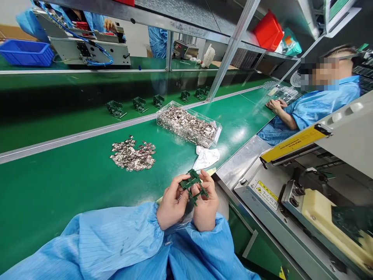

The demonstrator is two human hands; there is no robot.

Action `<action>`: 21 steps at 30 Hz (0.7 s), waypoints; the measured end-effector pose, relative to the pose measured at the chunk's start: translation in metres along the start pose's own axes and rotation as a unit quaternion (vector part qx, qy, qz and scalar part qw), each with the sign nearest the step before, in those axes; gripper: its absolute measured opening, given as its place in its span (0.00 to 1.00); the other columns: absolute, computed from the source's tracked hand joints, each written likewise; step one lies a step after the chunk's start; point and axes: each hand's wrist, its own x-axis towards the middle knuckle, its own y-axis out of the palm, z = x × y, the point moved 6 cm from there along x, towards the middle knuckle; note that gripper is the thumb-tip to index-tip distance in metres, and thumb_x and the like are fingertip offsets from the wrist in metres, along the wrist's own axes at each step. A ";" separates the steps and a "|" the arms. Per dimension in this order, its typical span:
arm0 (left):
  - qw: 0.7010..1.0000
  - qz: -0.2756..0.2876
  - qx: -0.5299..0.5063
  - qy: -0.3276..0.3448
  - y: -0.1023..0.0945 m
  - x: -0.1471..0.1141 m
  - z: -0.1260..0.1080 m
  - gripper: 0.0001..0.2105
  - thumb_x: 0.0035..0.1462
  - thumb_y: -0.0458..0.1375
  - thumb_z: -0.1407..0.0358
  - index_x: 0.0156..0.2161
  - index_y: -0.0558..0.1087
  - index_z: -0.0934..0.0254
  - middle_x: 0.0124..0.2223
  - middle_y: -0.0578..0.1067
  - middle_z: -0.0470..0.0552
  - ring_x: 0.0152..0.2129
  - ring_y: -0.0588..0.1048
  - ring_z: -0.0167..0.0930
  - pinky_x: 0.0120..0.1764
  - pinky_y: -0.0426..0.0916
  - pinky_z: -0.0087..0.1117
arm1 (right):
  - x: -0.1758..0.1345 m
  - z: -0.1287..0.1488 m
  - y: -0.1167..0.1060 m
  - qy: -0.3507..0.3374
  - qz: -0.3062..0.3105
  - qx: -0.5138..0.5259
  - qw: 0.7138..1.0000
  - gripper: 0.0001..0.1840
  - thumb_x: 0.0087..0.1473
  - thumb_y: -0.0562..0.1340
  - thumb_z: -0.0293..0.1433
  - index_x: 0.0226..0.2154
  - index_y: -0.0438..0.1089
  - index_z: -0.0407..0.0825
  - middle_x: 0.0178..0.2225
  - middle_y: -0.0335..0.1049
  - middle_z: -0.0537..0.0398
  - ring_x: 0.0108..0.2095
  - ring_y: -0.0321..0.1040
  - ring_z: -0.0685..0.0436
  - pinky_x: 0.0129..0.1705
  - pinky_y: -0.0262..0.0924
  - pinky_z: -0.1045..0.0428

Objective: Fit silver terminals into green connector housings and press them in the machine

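Note:
Between my two hands is a dark green plastic frame-like part point(192, 182), held just past the table's near edge. My left hand point(172, 202) pinches its left side with thumb and fingers. On the right side, my right hand point(206, 206) grips it, the thumb lying across the front. Beyond my hands lies a crumpled white cloth or glove point(206, 157). To the left on the green table point(72, 182) is a loose pile of small silvery metal pieces point(134, 154). A clear plastic box point(189, 125) full of similar metal pieces stands further back.
Several green parts point(140, 104) sit in a row on the strip behind the metal rail. A machine with a yellow bar point(295, 143) stands close on my right. A co-worker in blue point(314, 105) sits beyond it. At the back left is a blue bin point(27, 52).

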 end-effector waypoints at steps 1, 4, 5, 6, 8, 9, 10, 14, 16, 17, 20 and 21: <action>1.000 -0.001 0.005 0.001 0.000 0.000 0.000 0.16 0.62 0.53 0.63 0.55 0.64 0.62 0.36 0.74 0.52 0.30 0.74 0.30 0.32 0.71 0.29 | 0.000 0.000 0.001 -0.004 0.003 -0.001 1.000 0.12 0.54 0.65 0.38 0.26 0.66 0.48 0.56 0.62 0.43 0.54 0.63 0.35 0.51 0.62 0.40; 1.000 -0.011 0.016 0.009 0.001 -0.001 -0.002 0.16 0.62 0.54 0.64 0.54 0.64 0.61 0.40 0.74 0.53 0.32 0.74 0.30 0.33 0.71 0.30 | -0.002 -0.001 0.003 -0.019 0.001 0.007 1.000 0.11 0.55 0.64 0.36 0.27 0.65 0.49 0.51 0.65 0.44 0.50 0.66 0.38 0.48 0.64 0.42; 1.000 -0.014 0.018 0.010 0.001 -0.001 -0.002 0.16 0.61 0.54 0.64 0.54 0.64 0.61 0.41 0.74 0.53 0.33 0.74 0.30 0.34 0.71 0.30 | -0.003 -0.003 0.002 -0.024 -0.002 0.013 1.000 0.11 0.55 0.64 0.36 0.27 0.64 0.49 0.49 0.67 0.45 0.49 0.66 0.38 0.48 0.65 0.42; 1.000 -0.015 0.018 0.010 0.001 0.000 -0.002 0.16 0.61 0.54 0.64 0.54 0.64 0.61 0.42 0.74 0.53 0.33 0.74 0.30 0.35 0.71 0.30 | -0.004 -0.004 0.002 -0.027 -0.002 0.020 0.999 0.11 0.55 0.64 0.36 0.27 0.64 0.49 0.47 0.67 0.45 0.48 0.67 0.39 0.48 0.65 0.42; 1.000 -0.013 0.008 0.005 0.002 0.001 -0.002 0.16 0.61 0.55 0.63 0.53 0.64 0.60 0.41 0.74 0.52 0.32 0.74 0.30 0.34 0.71 0.29 | -0.005 -0.006 -0.003 -0.031 -0.001 0.036 0.999 0.11 0.56 0.64 0.37 0.28 0.64 0.49 0.46 0.68 0.46 0.48 0.67 0.39 0.48 0.65 0.43; 1.000 -0.008 -0.002 0.002 0.003 0.002 -0.002 0.16 0.61 0.55 0.63 0.53 0.64 0.60 0.40 0.74 0.51 0.31 0.74 0.29 0.33 0.71 0.29 | -0.005 -0.006 -0.007 -0.033 0.001 0.048 0.998 0.10 0.56 0.63 0.37 0.29 0.65 0.49 0.47 0.67 0.46 0.49 0.67 0.39 0.49 0.65 0.43; 1.000 -0.002 -0.013 -0.004 0.004 0.002 -0.003 0.16 0.61 0.55 0.63 0.53 0.63 0.60 0.39 0.74 0.51 0.30 0.74 0.29 0.33 0.71 0.29 | -0.005 -0.004 -0.012 -0.038 0.007 0.059 0.998 0.08 0.57 0.62 0.36 0.32 0.66 0.50 0.49 0.67 0.45 0.50 0.67 0.39 0.49 0.65 0.44; 0.997 0.062 -0.017 -0.037 0.010 0.001 -0.017 0.16 0.60 0.55 0.63 0.53 0.63 0.59 0.38 0.74 0.51 0.29 0.74 0.29 0.32 0.72 0.28 | -0.005 0.013 -0.034 -0.083 0.124 0.044 0.988 0.28 0.56 0.64 0.33 0.58 0.59 0.56 0.60 0.58 0.45 0.57 0.60 0.37 0.53 0.62 0.42; 0.986 0.154 0.005 -0.060 0.019 -0.001 -0.031 0.15 0.59 0.56 0.63 0.52 0.66 0.60 0.38 0.75 0.52 0.30 0.75 0.30 0.30 0.72 0.28 | -0.008 0.026 -0.050 -0.117 0.190 0.003 0.975 0.36 0.54 0.67 0.34 0.62 0.54 0.58 0.60 0.60 0.46 0.58 0.60 0.35 0.54 0.61 0.41; 0.974 0.215 0.017 -0.069 0.026 -0.001 -0.039 0.15 0.59 0.56 0.64 0.52 0.67 0.60 0.38 0.76 0.53 0.29 0.75 0.30 0.29 0.72 0.27 | -0.010 0.033 -0.062 -0.131 0.205 -0.013 0.970 0.37 0.52 0.68 0.35 0.62 0.56 0.58 0.58 0.63 0.47 0.56 0.62 0.35 0.54 0.61 0.41; 0.905 0.416 0.056 -0.069 0.055 0.007 -0.065 0.23 0.57 0.58 0.66 0.59 0.65 0.57 0.35 0.78 0.51 0.27 0.77 0.31 0.26 0.71 0.26 | -0.019 0.043 -0.108 -0.133 0.195 -0.033 0.971 0.34 0.48 0.71 0.40 0.57 0.64 0.57 0.51 0.69 0.48 0.49 0.68 0.35 0.50 0.64 0.41; 0.881 0.465 0.068 -0.051 0.069 0.014 -0.073 0.26 0.56 0.59 0.67 0.61 0.63 0.56 0.36 0.78 0.51 0.27 0.77 0.31 0.25 0.71 0.25 | -0.022 0.044 -0.129 -0.124 0.169 -0.031 0.977 0.35 0.47 0.72 0.42 0.56 0.65 0.56 0.50 0.70 0.47 0.48 0.68 0.35 0.50 0.65 0.41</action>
